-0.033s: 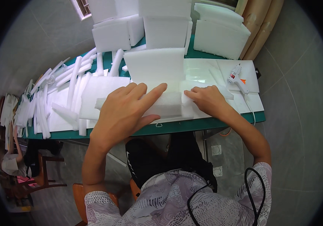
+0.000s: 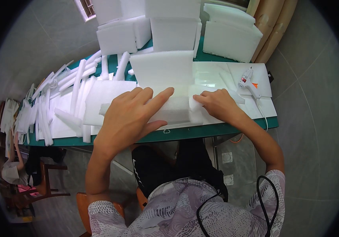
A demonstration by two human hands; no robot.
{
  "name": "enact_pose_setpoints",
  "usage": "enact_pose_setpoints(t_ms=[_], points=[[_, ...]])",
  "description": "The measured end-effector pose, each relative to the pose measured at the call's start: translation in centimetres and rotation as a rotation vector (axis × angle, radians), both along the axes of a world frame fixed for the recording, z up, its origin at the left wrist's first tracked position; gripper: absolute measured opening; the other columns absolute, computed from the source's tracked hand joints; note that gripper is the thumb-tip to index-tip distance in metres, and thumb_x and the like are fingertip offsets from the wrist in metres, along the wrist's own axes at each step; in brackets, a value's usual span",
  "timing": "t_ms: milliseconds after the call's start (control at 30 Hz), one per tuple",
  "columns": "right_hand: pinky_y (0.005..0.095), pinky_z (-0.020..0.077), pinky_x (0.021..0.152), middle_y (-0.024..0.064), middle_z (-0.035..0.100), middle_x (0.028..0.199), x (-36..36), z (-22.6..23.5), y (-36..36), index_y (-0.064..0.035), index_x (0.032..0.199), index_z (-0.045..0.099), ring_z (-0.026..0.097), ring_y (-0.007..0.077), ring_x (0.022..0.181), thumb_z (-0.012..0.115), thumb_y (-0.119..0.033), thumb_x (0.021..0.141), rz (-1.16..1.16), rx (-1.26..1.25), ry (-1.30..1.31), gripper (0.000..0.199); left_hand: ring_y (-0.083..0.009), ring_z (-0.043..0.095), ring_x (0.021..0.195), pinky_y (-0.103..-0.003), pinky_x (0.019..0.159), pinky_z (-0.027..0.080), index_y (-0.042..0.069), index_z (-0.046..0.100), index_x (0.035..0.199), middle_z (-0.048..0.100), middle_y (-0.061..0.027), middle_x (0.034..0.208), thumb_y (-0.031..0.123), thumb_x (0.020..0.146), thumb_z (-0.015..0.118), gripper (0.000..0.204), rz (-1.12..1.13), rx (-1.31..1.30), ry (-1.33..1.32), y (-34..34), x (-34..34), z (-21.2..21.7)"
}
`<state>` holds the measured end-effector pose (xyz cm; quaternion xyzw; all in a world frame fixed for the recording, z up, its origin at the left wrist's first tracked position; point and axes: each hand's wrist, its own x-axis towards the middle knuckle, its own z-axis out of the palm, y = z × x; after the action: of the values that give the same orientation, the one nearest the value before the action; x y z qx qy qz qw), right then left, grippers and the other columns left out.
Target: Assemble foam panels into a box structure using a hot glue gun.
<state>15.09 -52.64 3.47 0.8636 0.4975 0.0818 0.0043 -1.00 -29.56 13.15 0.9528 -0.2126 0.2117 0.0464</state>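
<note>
A white foam piece (image 2: 173, 108) lies crosswise near the front edge of the table, in front of an upright white foam sheet (image 2: 162, 69). My left hand (image 2: 128, 112) is around its left part, index finger over the top and thumb along the near side. The palm hides part of the foam. At the right end, my right hand (image 2: 217, 103) has its fingers curled and pressed onto the foam, thumb and fingertips close together. A white glue gun (image 2: 249, 83) rests on a white board to the right of that hand, its cord hanging over the table edge.
Many white foam strips (image 2: 76, 87) are heaped on the left of the green table (image 2: 145, 138). Several foam boxes (image 2: 232, 39) stand along the back. Brown rolls (image 2: 274, 25) lean at the back right. Another person (image 2: 13, 170) sits at the far left by a wooden chair (image 2: 49, 181).
My left hand and the foam piece have shifted very slightly to the left. My right hand stays in place at the foam's right end.
</note>
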Motion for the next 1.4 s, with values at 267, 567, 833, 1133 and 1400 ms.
enact_pose_setpoints(t_ms=[267, 567, 833, 1133, 1400], points=[[0.0402, 0.0472, 0.067, 0.0172, 0.068, 0.084, 5.3, 4.8, -0.5, -0.0073, 0.1, 0.069, 0.064, 0.0332, 0.077, 0.066, -0.024, 0.087, 0.019, 0.093, 0.34, 0.021, -0.0244, 0.057, 0.078, -0.037, 0.067, 0.044, 0.013, 0.054, 0.129, 0.053, -0.0068, 0.081, 0.026, 0.067, 0.081, 0.068, -0.04, 0.051, 0.085, -0.7, 0.3, 0.1], [0.0348, 0.0508, 0.071, 0.0125, 0.07, 0.088, 9.0, 5.1, -2.7, -0.0031, 0.102, 0.071, 0.066, 0.0235, 0.078, 0.067, -0.039, 0.088, -0.104, 0.424, 0.673, 0.038, -0.0252, 0.058, 0.079, -0.037, 0.068, 0.045, 0.013, 0.054, 0.127, 0.056, -0.0074, 0.082, 0.026, 0.067, 0.081, 0.067, -0.032, 0.048, 0.144, -0.8, 0.0, -0.1], [0.0305, 0.0546, 0.074, 0.0081, 0.068, 0.096, 12.4, 7.3, -5.2, -0.004, 0.114, 0.06, 0.067, 0.0142, 0.081, 0.061, -0.042, 0.094, -0.233, 0.955, 0.797, 0.043, -0.0259, 0.058, 0.08, -0.038, 0.069, 0.045, 0.012, 0.055, 0.125, 0.056, -0.008, 0.084, 0.023, 0.068, 0.081, 0.064, -0.043, 0.037, 0.08, -0.7, 0.5, -0.4], [0.0375, 0.0395, 0.104, 0.0166, 0.062, 0.119, 9.3, 4.4, 2.0, -0.0089, 0.131, 0.05, 0.055, 0.0323, 0.117, 0.051, 0.002, 0.071, 0.056, 0.741, -0.015, 0.061, -0.0239, 0.055, 0.079, -0.037, 0.069, 0.044, 0.014, 0.057, 0.124, 0.051, -0.0061, 0.083, 0.024, 0.068, 0.08, 0.062, -0.021, 0.069, 0.028, -1.3, -1.5, -0.3], [0.04, 0.0465, 0.093, 0.0169, 0.064, 0.118, 5.7, 8.1, 14.3, -0.0105, 0.126, 0.059, 0.059, 0.0342, 0.11, 0.068, -0.033, 0.082, 0.171, 0.377, 0.09, 0.05, -0.0223, 0.054, 0.072, -0.036, 0.064, 0.041, 0.015, 0.058, 0.12, 0.049, -0.0049, 0.08, 0.029, 0.069, 0.078, 0.057, -0.024, 0.074, -0.004, -1.5, -2.0, -0.8]])
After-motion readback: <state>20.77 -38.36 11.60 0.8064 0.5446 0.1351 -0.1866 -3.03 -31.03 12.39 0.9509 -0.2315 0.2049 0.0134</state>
